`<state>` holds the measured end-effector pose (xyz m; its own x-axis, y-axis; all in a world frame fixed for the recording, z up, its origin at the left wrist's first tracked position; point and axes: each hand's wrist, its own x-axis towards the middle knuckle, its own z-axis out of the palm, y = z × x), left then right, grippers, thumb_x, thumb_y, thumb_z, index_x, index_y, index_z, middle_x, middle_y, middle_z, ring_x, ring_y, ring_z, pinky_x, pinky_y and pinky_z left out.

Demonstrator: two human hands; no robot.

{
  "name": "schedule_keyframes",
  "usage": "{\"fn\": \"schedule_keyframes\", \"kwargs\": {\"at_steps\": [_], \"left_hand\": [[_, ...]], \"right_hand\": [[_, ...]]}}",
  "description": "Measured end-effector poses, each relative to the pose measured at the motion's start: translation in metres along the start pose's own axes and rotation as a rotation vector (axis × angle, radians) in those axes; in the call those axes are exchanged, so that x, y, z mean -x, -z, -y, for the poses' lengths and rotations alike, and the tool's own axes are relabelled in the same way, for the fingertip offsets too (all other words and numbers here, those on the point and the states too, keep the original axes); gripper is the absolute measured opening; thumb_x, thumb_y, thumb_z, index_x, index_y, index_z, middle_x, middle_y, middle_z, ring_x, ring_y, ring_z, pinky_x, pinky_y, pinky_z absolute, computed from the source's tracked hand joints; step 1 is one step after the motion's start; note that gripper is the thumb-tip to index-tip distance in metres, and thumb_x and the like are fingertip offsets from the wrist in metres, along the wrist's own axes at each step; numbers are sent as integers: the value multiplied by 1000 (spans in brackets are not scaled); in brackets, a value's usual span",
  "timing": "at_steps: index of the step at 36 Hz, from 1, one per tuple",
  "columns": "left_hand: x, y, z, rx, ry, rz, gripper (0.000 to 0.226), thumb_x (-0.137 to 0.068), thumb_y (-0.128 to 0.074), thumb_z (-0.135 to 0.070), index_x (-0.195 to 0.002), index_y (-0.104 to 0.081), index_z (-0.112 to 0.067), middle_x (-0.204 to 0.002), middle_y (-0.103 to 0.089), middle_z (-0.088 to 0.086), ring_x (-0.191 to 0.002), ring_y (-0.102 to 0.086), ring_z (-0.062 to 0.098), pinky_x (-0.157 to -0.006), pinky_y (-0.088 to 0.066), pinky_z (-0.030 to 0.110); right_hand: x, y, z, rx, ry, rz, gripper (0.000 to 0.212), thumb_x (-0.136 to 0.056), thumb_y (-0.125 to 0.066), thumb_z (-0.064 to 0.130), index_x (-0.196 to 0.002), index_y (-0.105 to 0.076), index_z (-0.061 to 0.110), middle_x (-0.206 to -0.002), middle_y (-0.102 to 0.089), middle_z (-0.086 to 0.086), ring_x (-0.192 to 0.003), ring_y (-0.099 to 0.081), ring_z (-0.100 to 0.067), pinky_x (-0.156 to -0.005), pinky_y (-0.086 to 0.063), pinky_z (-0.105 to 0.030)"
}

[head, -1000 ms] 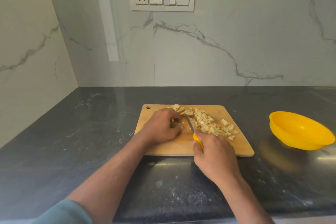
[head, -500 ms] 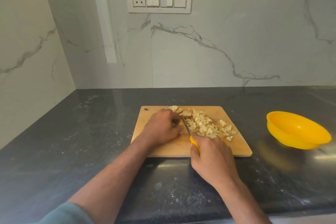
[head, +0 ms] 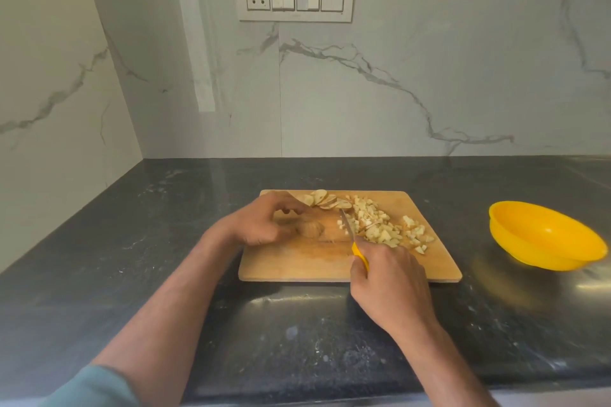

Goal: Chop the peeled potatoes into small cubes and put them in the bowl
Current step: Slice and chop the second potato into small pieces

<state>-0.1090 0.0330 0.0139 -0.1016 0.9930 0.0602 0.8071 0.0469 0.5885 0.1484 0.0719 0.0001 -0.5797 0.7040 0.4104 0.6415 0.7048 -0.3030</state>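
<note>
— So where is the potato sitting right now?
— Mostly it is lying as a heap of small cubes [head: 380, 226] on the right half of the wooden cutting board [head: 297, 266]. A fan of uncut slices [head: 319, 199] is resting at the board's far edge, just left of the heap, and a darker, blurred lump [head: 310, 227] is sitting under the left hand; I am guessing that is more potato, but I cannot tell for sure
— And the hands?
— The left hand [head: 264, 223] is curling over that lump with fingers half bent, thumb and fingertips pinching loosely; whether it is actually gripping the piece I cannot tell. The right hand [head: 390, 287] is closing firmly around the yellow handle of the knife [head: 352, 236], whose blade is pointing away from the person, with its tip touching the near-left edge of the heap
— Which step is that, then?
— Chopping, I am judging, well along but not finished, since the slices are waiting and the yellow bowl [head: 545, 236] is standing well apart on the dark counter [head: 132, 241] to the right, with no potato showing in it
— What is the next move calling for?
— Probably feeding the slices under the blade with the fingertips tucked back, then carrying everything across to the bowl
</note>
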Motion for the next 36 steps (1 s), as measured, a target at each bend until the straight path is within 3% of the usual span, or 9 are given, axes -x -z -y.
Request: {"fn": "schedule_keyframes", "kwargs": {"at_steps": [7,11,14,17,22,28,30,33,36], "left_hand": [[-11,3,-6,-71,-12,163,60,-81,-62,-25,-139,-59,-38,-130,-55,-8,-116,-55,14,-108,-44,39],[-23,4,-9,-164,-50,215,54,-91,-68,-14,-140,-60,-37,-131,-54,-8,-120,-54,21,-109,-42,45],[-30,6,-11,-200,-70,230,48,-92,-71,-10,-135,-65,-30,-126,-56,-7,-111,-56,21,-101,-46,39],[-32,6,-10,-184,-81,212,45,-92,-71,-10,-132,-68,-30,-118,-56,-11,-104,-56,17,-87,-44,25],[-35,6,-9,-194,-58,186,43,-92,-73,-16,-133,-68,-30,-119,-57,-7,-103,-54,14,-87,-42,25],[-33,-1,-15,-219,-15,85,41,-89,-78,-26,-129,-70,-21,-97,-58,-16,-88,-52,7,-72,-38,16],[-31,-6,-18,-228,16,16,41,-86,-81,-33,-124,-73,-17,-98,-65,-7,-88,-58,11,-73,-46,22],[-30,-17,-22,-242,71,-76,43,-83,-83,-41,-107,-76,-5,-98,-71,9,-86,-62,23,-81,-55,43],[-29,-28,-28,-263,108,-157,39,-82,-82,-44,-91,-74,-8,-82,-66,4,-74,-56,22,-62,-48,35]], "right_hand": [[-1,1,1,4,26,8,34,-97,-50,30,-128,-64,28,-87,-72,3,-85,-67,-22,-63,-38,-32],[-1,3,3,10,28,31,39,-98,-48,30,-135,-59,30,-92,-73,4,-89,-67,-20,-69,-48,-34],[0,3,3,-2,34,37,40,-97,-49,31,-137,-58,31,-90,-73,5,-87,-67,-20,-70,-50,-34],[0,2,3,-14,43,29,40,-97,-48,31,-136,-59,30,-89,-73,6,-86,-67,-19,-70,-50,-35],[-1,2,4,-24,42,36,46,-98,-48,36,-144,-52,32,-101,-74,6,-94,-67,-18,-75,-51,-35],[-1,1,2,-23,56,35,44,-98,-48,35,-142,-53,32,-97,-74,7,-90,-67,-16,-73,-50,-32],[-1,1,1,-24,63,32,44,-99,-48,35,-143,-52,32,-99,-73,8,-92,-67,-14,-72,-47,-29],[-1,0,2,-29,64,39,45,-99,-48,35,-144,-51,32,-103,-73,9,-95,-67,-13,-72,-46,-29],[-3,-2,3,-43,73,30,44,-99,-48,34,-142,-54,33,-100,-73,8,-91,-66,-14,-67,-40,-29]]}}
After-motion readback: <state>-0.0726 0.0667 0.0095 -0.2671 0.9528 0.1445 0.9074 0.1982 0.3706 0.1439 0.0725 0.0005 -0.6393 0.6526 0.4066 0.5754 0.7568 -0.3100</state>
